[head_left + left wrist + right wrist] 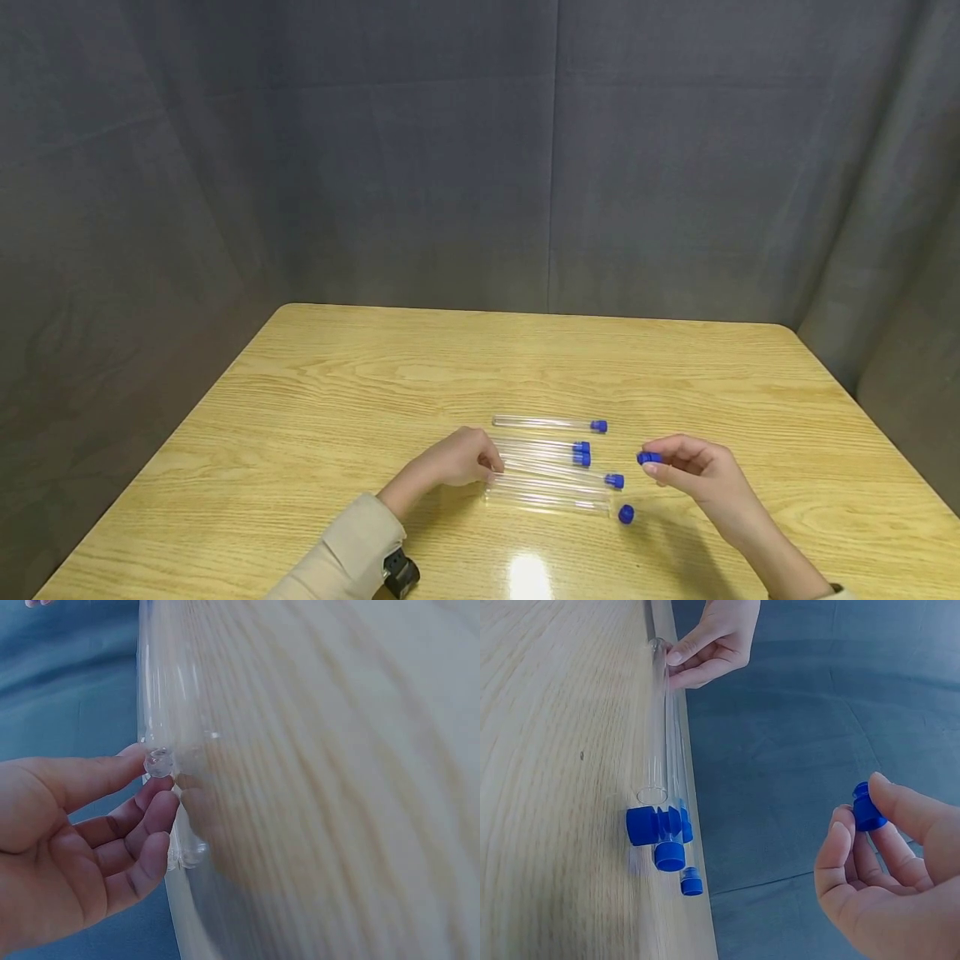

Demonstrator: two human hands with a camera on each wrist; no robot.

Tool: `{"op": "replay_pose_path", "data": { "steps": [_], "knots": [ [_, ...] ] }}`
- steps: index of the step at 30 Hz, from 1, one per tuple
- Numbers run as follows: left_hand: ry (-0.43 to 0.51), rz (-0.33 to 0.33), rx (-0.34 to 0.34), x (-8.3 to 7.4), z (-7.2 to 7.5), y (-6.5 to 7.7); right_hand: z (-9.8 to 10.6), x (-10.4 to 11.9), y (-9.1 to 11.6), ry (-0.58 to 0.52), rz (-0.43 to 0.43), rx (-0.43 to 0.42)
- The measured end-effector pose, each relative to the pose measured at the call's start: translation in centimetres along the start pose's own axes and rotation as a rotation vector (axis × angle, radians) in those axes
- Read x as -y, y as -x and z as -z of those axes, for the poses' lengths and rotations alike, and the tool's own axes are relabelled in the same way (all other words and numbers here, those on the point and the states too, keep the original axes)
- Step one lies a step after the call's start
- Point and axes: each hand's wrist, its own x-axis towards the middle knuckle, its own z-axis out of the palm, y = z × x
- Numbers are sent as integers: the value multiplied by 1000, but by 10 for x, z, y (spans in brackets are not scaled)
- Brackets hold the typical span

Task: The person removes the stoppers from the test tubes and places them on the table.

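My left hand (467,458) pinches the rounded end of a clear test tube (156,690) between thumb and index finger, at the left of a row of tubes. Off to the right, above the table, my right hand (705,475) holds a blue stopper (868,808) between thumb and fingertips. Another blue stopper (626,514) lies loose beside the open end of the nearest uncapped tube (551,502). Farther back, several tubes have blue stoppers in their right ends, among them the farthest tube (543,422) and a slanted one with its stopper (615,481).
Everything lies on a light wooden table (360,375). A dark grey curtain (420,183) hangs behind it and along both sides. A black band-like device (401,573) is on the left wrist, over a beige sleeve (348,546).
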Motion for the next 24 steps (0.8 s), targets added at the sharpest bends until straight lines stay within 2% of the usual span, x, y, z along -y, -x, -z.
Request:
{"op": "replay_pose_path", "data": {
  "steps": [6,17,24],
  "knots": [
    [2,11,-10,2,-1,0,-1,-1,0,15,-3,12],
    [31,52,-31,0,2,3,-1,-2,0,64,-59,2],
    [-5,34,-69,-3,7,6,0,-4,-1,67,-63,42]
  ]
}}
